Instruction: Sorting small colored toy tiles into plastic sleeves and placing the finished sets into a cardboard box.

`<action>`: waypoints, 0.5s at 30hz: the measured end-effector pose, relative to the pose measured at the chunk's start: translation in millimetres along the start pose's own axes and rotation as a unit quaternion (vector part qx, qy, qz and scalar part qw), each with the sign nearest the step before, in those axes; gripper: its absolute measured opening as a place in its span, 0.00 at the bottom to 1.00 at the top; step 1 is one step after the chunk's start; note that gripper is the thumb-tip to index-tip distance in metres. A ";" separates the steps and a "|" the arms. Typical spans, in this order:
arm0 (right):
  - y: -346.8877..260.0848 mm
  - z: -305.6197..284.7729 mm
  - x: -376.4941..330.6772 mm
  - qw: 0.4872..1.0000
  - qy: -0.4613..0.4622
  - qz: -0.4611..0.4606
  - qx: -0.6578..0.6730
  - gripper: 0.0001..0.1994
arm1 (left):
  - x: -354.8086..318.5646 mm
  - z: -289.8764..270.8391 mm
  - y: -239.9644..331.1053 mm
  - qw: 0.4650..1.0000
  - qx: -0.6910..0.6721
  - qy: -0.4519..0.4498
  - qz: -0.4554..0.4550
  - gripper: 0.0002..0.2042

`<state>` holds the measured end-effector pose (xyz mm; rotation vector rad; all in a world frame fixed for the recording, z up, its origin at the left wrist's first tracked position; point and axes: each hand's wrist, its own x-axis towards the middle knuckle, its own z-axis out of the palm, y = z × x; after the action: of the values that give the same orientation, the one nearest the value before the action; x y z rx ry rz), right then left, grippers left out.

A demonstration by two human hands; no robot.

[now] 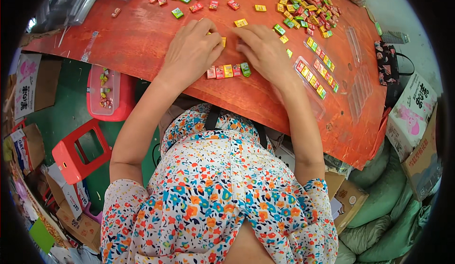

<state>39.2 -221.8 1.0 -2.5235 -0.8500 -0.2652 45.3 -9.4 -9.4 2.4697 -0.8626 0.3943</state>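
Over the red table, my left hand (195, 50) is curled, and a small yellow box (223, 41) shows at its fingertips. My right hand (266, 53) is opposite, fingers bent but apart and slightly blurred, with nothing visible in them. Between my wrists and nearer to me lies a straight row of small red and yellow boxes (228, 71). It ends on the right with a green box (245, 69), turned slightly askew. A yellow box (241, 22) lies just beyond my hands.
Loose boxes (195, 8) scatter across the far side, with a heap (303, 8) at far right. Clear plastic trays (310, 79) holding rows of boxes lie right; other clear trays (359, 93) lie beyond. A red stool (80, 150) and plastic tub (102, 93) are left, below the table edge.
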 end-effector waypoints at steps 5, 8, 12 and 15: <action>-20.6 -36.2 -45.3 0.982 -0.033 0.140 0.123 0.14 | -16.1 -4.3 -2.9 0.999 -0.014 0.033 0.010 0.09; -20.5 -34.4 -63.0 0.987 -0.068 0.119 0.078 0.13 | -8.4 -0.7 0.2 0.999 -0.014 0.027 0.019 0.10; -21.9 -25.4 -55.6 0.995 -0.030 0.091 0.041 0.12 | 1.3 5.7 -1.3 0.999 0.021 -0.005 0.041 0.11; -21.9 -18.4 -52.3 0.996 -0.027 0.078 0.027 0.13 | -0.6 2.6 -3.1 0.999 0.016 -0.005 0.036 0.10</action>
<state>-16.1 -242.6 8.4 -2.5388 -0.6661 -0.1219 47.1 -8.4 -12.9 2.4776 -0.9571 0.4256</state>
